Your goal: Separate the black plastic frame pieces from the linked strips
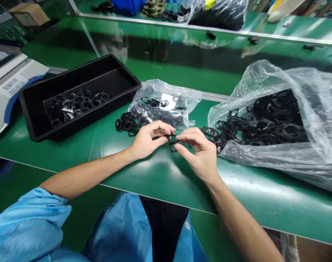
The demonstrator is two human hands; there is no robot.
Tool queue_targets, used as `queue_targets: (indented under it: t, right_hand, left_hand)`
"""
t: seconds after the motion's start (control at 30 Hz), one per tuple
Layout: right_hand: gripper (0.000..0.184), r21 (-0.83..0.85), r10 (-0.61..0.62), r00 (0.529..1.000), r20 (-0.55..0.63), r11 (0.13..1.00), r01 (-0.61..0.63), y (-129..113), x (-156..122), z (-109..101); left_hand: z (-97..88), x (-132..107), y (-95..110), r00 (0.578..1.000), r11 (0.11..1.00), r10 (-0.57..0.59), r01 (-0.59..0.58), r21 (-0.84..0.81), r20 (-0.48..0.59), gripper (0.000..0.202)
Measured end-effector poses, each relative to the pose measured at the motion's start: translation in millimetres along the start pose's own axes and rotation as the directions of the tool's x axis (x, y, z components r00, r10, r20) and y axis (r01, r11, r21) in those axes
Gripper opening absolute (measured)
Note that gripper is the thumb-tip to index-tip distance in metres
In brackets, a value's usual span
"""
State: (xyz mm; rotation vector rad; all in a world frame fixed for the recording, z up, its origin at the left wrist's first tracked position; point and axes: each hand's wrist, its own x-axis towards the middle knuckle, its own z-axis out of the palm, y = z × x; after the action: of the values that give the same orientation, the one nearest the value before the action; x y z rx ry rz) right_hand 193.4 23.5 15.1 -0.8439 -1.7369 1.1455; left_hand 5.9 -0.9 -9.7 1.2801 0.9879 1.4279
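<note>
My left hand (149,138) and my right hand (200,151) meet over the green table (160,174), both pinched on one small black plastic frame part (172,142) held between them. A small clear bag (166,102) of the same black parts lies just behind my hands, with a loose clump of parts (129,123) spilling from its left side. To the right a large clear bag (280,120) holds a big heap of black parts, some spilling out near my right hand.
A black tray (32,105) at the left holds several black parts. A white and blue machine (7,87) stands at the far left edge. A metal rail (215,96) runs behind the bags. More bags and parts lie on the far bench (215,14).
</note>
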Motion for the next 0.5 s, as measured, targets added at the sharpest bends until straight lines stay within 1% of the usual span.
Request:
queue_targets:
  t: [0.2, 0.33, 0.4, 0.5]
  right_hand:
    - [0.009, -0.015, -0.004, 1.0, -0.015, 1.0, 0.004, -0.4, 0.9, 0.4]
    - [0.012, 0.016, 0.035, 0.999, -0.033, 0.999, -0.034, -1.1, 1.7, 0.5]
    - [0.013, 0.035, 0.054, 0.998, -0.039, 0.998, -0.053, -1.0, 2.2, 0.4]
    - [0.011, 0.069, 0.07, 0.997, -0.042, 0.995, -0.067, -1.2, 2.7, 0.4]
  left_hand:
    - [0.1, -0.5, 2.5, 1.0, 0.997, -0.001, 0.0, 0.075, 0.014, 0.018]
    - [0.6, -1.1, 2.6, 1.0, 0.995, 0.004, -0.004, 0.101, 0.001, 0.018]
    - [0.8, -1.6, 3.8, 0.999, 0.99, 0.039, -0.04, 0.138, 0.012, 0.013]
    - [-0.3, -1.5, 7.1, 0.99, 0.97, 0.119, -0.132, 0.206, 0.073, 0.012]
